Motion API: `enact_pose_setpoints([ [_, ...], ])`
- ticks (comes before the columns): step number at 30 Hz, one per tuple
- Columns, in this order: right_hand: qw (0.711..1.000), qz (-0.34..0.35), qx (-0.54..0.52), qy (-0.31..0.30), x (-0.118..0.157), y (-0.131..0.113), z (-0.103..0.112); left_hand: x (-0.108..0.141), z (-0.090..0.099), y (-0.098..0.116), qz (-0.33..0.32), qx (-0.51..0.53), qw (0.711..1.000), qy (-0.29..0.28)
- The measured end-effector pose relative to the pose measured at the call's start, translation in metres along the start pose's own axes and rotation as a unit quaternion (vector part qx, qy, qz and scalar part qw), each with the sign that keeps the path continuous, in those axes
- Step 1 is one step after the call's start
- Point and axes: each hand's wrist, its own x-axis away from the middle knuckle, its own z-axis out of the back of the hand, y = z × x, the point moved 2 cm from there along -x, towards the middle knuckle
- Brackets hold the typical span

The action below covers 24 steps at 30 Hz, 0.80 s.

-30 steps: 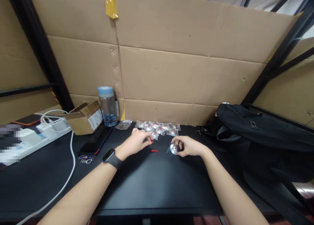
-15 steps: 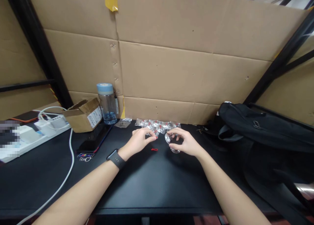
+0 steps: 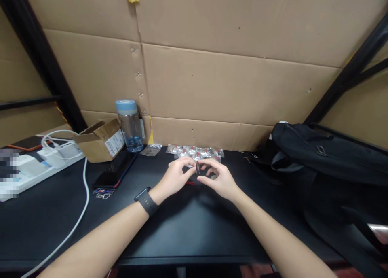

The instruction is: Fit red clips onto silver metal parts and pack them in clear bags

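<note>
My right hand (image 3: 220, 178) grips a thin, round, shiny disc (image 3: 198, 168) by its edge, between thumb and fingers. The disc stands nearly edge-on to me. At its left side is my left hand (image 3: 179, 173), with thumb and fingertips pinched together close against it. Whatever the left fingers pinch is too small and hidden to make out. A small red loop (image 3: 190, 183) lies on the black table just below the hands. Partly behind my right hand, another shiny round piece (image 3: 213, 177) shows. Several clear-bagged shiny discs with red bits (image 3: 197, 151) lie beyond both hands.
A blue-lidded bottle (image 3: 129, 126), an open cardboard box (image 3: 98, 140), a dark phone (image 3: 112, 175) and keys (image 3: 104, 194) are at left. Farther left is a white power strip (image 3: 45, 164) with a cable. A black bag (image 3: 327, 160) fills the right; cardboard (image 3: 194, 88) walls the back.
My right hand has moved left with the disc, turning it edge-on and bringing it to my left fingertips. A red bit seen earlier at the left fingertips is now hidden. The view has shifted slightly.
</note>
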Motion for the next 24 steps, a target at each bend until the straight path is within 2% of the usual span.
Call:
enact_pose_setpoints([
  [4, 0.999, -0.033, -0.006, 0.011, -0.001, 0.003, -0.001, 0.004, 0.001, 0.005, -0.018, -0.109, 0.993, 0.043],
  [9, 0.996, -0.090, -0.024, 0.010, -0.002, 0.008, -0.007, 0.008, 0.000, 0.013, -0.067, -0.229, 0.969, 0.066],
  [14, 0.993, -0.120, 0.003, -0.007, -0.001, 0.012, -0.005, 0.008, -0.002, 0.012, -0.081, -0.250, 0.963, 0.065],
  [17, 0.993, -0.111, 0.037, -0.019, -0.003, 0.014, 0.001, 0.008, -0.004, 0.012, -0.081, -0.253, 0.963, 0.054],
  [24, 0.992, -0.101, -0.023, -0.075, -0.004, 0.008, 0.007, 0.009, -0.005, 0.009, -0.077, -0.246, 0.965, 0.043],
])
